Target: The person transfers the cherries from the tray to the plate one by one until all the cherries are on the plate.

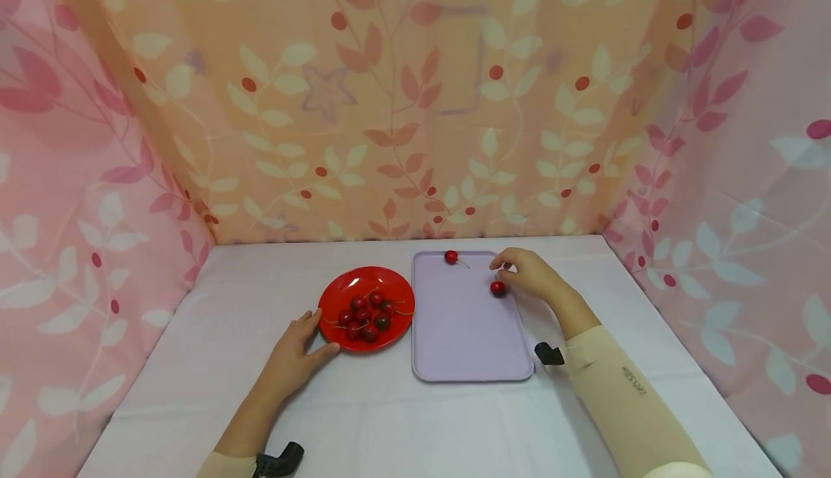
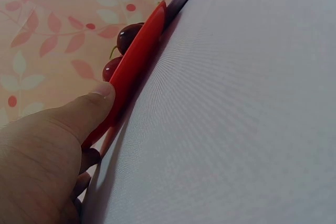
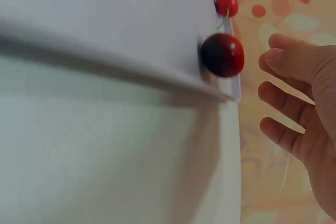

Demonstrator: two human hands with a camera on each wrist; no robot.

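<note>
My left hand (image 1: 295,355) holds the rim of a red plate (image 1: 334,290), thumb at the near edge and fingers along its left side. Several dark red cherries (image 1: 362,315) with thin stems are heaped in the plate. In the left wrist view the thumb (image 2: 92,106) presses the plate's rim (image 2: 137,51). My right hand (image 1: 529,272) hovers over the right edge of a lilac tray (image 1: 467,334), just above a cherry (image 1: 498,289) lying there. In the right wrist view a gap separates the fingertips (image 3: 270,90) from this cherry (image 3: 223,55).
Another cherry (image 1: 451,257), its stem pointing right, lies at the tray's far edge. Plate and tray stand side by side on a white-covered table (image 1: 363,420). Leaf-patterned cloth (image 1: 402,103) hangs behind and on both sides.
</note>
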